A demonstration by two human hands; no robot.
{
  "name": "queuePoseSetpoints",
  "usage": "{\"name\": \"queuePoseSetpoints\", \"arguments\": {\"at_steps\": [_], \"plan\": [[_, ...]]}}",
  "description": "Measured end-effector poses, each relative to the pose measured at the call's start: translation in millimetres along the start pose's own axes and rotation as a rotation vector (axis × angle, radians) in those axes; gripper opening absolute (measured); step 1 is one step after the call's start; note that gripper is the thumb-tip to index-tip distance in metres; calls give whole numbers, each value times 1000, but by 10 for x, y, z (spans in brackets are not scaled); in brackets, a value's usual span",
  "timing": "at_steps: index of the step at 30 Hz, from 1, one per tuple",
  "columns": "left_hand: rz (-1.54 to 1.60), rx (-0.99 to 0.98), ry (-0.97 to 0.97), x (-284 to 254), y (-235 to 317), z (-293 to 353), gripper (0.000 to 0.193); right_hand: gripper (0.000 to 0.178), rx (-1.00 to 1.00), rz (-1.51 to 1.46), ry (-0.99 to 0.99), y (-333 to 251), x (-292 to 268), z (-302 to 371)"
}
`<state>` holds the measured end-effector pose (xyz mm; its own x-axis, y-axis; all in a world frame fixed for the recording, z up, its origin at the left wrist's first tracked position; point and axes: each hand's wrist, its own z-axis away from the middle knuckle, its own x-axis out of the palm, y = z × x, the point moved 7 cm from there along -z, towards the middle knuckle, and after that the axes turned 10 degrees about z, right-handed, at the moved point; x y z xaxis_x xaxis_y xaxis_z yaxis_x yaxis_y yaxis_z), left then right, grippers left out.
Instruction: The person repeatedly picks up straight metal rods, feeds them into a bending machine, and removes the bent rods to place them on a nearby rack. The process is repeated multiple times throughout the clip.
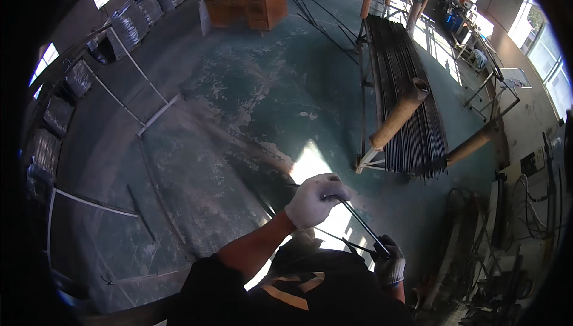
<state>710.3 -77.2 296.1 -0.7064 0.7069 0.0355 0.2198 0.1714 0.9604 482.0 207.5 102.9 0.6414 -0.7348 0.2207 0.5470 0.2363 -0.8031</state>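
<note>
My left hand [316, 200], in a white glove, is closed around the upper end of a dark, shiny metal rod [360, 221]. From there the rod slopes down to the right toward my right hand [390, 261]. That hand wears a dark and light grey glove, and its fingers are wrapped round the rod's lower end. A second thin dark bar [343, 240] runs below, close to my shirt, and reaches toward the right hand. How the two pieces meet is hidden by the right glove.
At the right, a rack with brown padded posts [399, 114] carries a long bundle of dark rods [412, 141]. More rods [325, 18] lie on the floor near a wooden desk [248, 5]. White metal frames [158, 117] stand left; machinery [477, 248] is at lower right.
</note>
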Motion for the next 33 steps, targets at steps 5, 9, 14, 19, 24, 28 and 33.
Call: {"name": "queuePoseSetpoints", "arguments": {"at_steps": [5,9,14,19,24,28,33], "plan": [[-287,210,181,-1103,152,-590,21,30,-11,649,-444,-158,1298,-855],[-363,240,281,-1885,24,-1025,29,17,466,301,-461,-188,2392,-1533],[-319,116,484,-3118,-529,-1547,31,15,236,603,-642,-549,3668,-2855],[-311,-57,701,-4314,-907,-2262,37,32,261,351,-524,-999,5050,-4201],[-230,-74,952,-5712,-999,-2798,53,46,45,453,-536,-1702,6643,-5262],[496,-133,1209,-6752,-1520,-3026,62,49,-156,459,-585,-2205,7903,-5986],[849,-116,1158,-8243,-2199,-3699,49,48,-397,444,-597,-2465,9684,-6958]]}}
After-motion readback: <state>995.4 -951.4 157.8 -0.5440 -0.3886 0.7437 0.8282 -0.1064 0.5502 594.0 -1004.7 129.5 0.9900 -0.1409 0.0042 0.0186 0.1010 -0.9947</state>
